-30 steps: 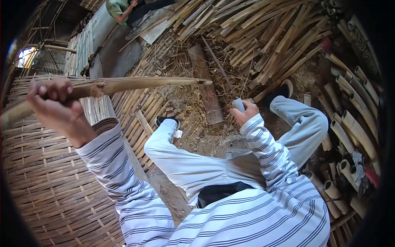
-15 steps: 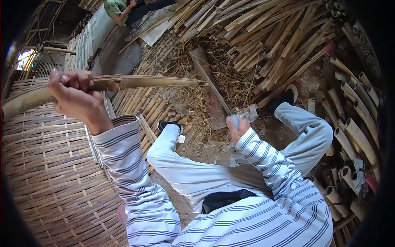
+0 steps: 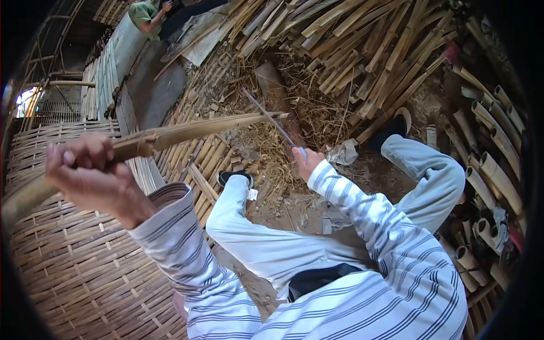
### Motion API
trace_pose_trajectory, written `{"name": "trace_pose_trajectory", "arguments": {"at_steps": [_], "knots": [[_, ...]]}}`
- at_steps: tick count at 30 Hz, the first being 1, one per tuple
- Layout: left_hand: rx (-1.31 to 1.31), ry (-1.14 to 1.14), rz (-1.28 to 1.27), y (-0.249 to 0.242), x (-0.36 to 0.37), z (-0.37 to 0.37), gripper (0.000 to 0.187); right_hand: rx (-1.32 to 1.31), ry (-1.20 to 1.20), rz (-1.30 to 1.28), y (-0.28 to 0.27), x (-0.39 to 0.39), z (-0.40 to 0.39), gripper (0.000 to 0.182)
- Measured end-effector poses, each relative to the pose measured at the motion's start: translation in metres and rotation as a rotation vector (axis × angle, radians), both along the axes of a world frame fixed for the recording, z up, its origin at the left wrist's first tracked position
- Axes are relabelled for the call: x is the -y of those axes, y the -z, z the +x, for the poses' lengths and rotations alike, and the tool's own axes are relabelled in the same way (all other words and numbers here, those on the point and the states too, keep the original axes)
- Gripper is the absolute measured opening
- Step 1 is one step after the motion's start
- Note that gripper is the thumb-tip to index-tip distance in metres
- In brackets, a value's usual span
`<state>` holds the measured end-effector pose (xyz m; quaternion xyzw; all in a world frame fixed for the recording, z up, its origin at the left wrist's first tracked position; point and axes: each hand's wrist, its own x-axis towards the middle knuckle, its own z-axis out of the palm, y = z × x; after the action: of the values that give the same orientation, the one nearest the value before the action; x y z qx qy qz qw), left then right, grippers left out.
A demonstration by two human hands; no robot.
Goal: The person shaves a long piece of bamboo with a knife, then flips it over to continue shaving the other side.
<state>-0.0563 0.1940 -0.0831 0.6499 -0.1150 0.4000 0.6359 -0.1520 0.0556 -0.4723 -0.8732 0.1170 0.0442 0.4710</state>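
Note:
A long split bamboo pole point(image 3: 198, 128) slants across the view, its narrow end pointing right. My left hand point(image 3: 93, 173) is closed around it near a node, at the left. In my right hand point(image 3: 309, 163) is a long-bladed knife point(image 3: 272, 120) with a bluish handle, fingers wrapped round that handle. The blade crosses the bamboo close to its narrow tip, overlapping it in this view. Behind the blade, a reddish-brown wooden block point(image 3: 272, 82) lies on the ground among dry shavings point(image 3: 260, 144).
Split bamboo strips point(image 3: 362, 42) are heaped at the back. Cut bamboo tubes point(image 3: 493, 147) lie along the right. A woven bamboo mat point(image 3: 85, 272) covers the left side. At the top left sits another person point(image 3: 148, 20) in a green shirt. My knees are spread on either side.
My left hand has moved left and down, taking the bamboo with it, so the pole slopes more. My right hand and the knife have shifted left and slightly up. The head view has moved a little.

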Motion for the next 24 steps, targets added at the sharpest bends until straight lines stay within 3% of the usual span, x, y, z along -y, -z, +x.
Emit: {"name": "trace_pose_trajectory", "arguments": {"at_steps": [4,7,9,10,11,13,15,17,19,21,24], "knots": [[0.016,0.004,0.034,0.006,-0.003,-0.001,0.032,0.029,-0.025,0.398,-0.090,0.002,-0.004,0.052],[0.002,0.011,0.071,0.006,-0.010,-0.005,0.033,0.148,0.022,0.373,-0.060,-0.017,-0.004,0.053],[0.021,-0.051,0.078,0.006,-0.021,-0.003,0.034,0.069,-0.023,0.272,-0.055,-0.009,0.016,0.056],[0.030,-0.022,0.055,0.006,-0.020,-0.004,0.034,0.073,-0.033,0.275,-0.059,-0.010,0.018,0.056],[0.025,-0.135,0.076,0.007,-0.014,-0.006,0.034,0.068,-0.034,0.284,-0.071,-0.012,0.021,0.057],[0.021,-0.071,0.013,0.008,-0.021,-0.003,0.033,0.093,-0.192,0.364,-0.109,-0.010,0.009,0.062],[-0.004,-0.097,0.052,0.011,-0.024,-0.002,0.033,0.185,-0.163,0.346,-0.089,-0.020,0.014,0.058],[-0.002,-0.067,0.061,0.006,-0.028,0.000,0.034,0.115,-0.104,-0.031,-0.009,-0.025,0.032,0.047],[-0.001,0.009,0.038,0.007,-0.038,-0.003,0.034,-0.086,-0.197,-0.148,0.048,-0.010,0.039,0.042],[0.074,-0.049,0.004,0.012,-0.034,0.006,0.036,0.038,-0.050,0.021,-0.010,-0.004,0.021,0.042],[0.057,0.035,0.004,0.009,-0.036,0.018,0.036,0.066,-0.071,0.261,-0.064,-0.008,0.011,0.047]]}}
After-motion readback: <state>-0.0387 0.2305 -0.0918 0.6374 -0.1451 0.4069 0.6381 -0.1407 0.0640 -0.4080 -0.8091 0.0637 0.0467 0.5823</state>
